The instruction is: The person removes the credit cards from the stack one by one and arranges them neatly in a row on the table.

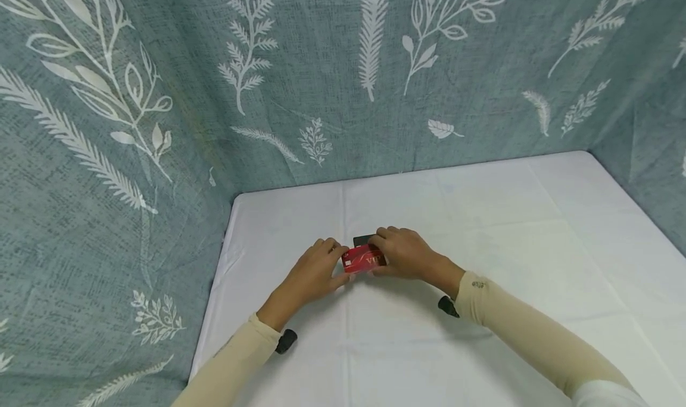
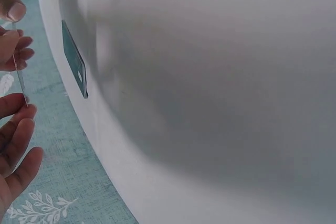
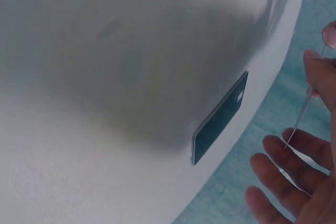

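A red card (image 1: 362, 258) is held just above the white table (image 1: 482, 216), between both hands. My left hand (image 1: 339, 263) pinches its left edge and my right hand (image 1: 377, 249) grips its right side with fingers curled over the top. In the left wrist view the red card (image 2: 20, 80) shows edge-on as a thin line above my left fingers (image 2: 16, 150). The right wrist view also gives the red card (image 3: 302, 114) edge-on, beside my right fingers (image 3: 283, 177). A dark green card (image 1: 363, 239) (image 2: 74, 65) (image 3: 219, 119) lies flat on the table just behind the hands.
Blue-grey cloth with white leaf prints (image 1: 321, 67) hangs as walls behind the table and on both sides. The table's left edge (image 1: 214, 288) runs close to my left forearm. Small black wrist mounts (image 1: 286, 341) (image 1: 448, 306) sit under both sleeves.
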`<state>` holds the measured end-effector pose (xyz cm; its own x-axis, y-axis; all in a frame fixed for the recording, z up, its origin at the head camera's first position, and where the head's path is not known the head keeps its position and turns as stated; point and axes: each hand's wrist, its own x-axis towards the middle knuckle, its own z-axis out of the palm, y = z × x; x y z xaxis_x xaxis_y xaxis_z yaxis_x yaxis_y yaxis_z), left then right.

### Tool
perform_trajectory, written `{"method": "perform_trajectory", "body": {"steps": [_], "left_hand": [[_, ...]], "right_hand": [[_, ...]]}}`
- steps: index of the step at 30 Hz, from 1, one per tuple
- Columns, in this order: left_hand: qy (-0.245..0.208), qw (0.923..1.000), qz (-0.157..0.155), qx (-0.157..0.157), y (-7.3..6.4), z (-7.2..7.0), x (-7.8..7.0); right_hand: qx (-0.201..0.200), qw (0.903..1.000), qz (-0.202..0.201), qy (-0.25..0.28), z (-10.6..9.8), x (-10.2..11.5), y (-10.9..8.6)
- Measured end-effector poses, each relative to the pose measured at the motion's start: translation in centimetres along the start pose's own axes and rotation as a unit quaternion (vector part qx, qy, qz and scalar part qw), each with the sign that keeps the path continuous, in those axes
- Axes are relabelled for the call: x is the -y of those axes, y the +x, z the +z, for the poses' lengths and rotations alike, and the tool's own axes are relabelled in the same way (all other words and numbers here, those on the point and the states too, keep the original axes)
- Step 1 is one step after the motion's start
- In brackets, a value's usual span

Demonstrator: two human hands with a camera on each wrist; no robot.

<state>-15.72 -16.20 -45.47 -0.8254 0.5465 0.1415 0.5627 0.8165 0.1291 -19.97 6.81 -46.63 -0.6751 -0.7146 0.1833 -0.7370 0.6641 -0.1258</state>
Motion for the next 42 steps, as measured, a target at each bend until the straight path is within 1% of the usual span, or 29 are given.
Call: {"method": "perform_trajectory", "body": {"steps": [5, 9, 12, 16, 22, 33, 42], "left_hand": [[-0.001, 0.9999, 0.002, -0.014, -1.1, 0.3, -0.4], [0.0, 0.9997, -0.001, -0.023, -1.9, 0.2, -0.6], [-0.001, 0.9996, -0.004, -0.027, -2.2, 0.1, -0.5], [-0.004, 0.9994, -0.006, -0.034, -2.4, 0.0, -0.3], [-0.014, 0.999, 0.004, -0.042, -2.9, -0.2, -0.2], [-0.017, 0.9996, -0.004, -0.024, -3.7, -0.6, -0.1], [-0.013, 0.9999, -0.003, -0.007, -4.0, -1.3, 0.1]], "right_hand": [[0.006, 0.9999, -0.005, 0.013, 0.1, 0.6, -0.5], [0.005, 0.999, -0.023, 0.037, 0.1, 0.8, -0.7], [0.007, 0.9978, -0.035, 0.056, -0.2, 0.7, -0.8], [0.004, 0.9967, -0.046, 0.067, -0.4, 0.6, -0.8], [0.0, 0.996, -0.052, 0.073, -0.2, 0.7, -0.8], [0.018, 0.9976, -0.033, 0.059, -0.1, 1.8, -0.7], [0.009, 0.9976, -0.038, 0.057, -0.2, 2.2, -0.7]]}}
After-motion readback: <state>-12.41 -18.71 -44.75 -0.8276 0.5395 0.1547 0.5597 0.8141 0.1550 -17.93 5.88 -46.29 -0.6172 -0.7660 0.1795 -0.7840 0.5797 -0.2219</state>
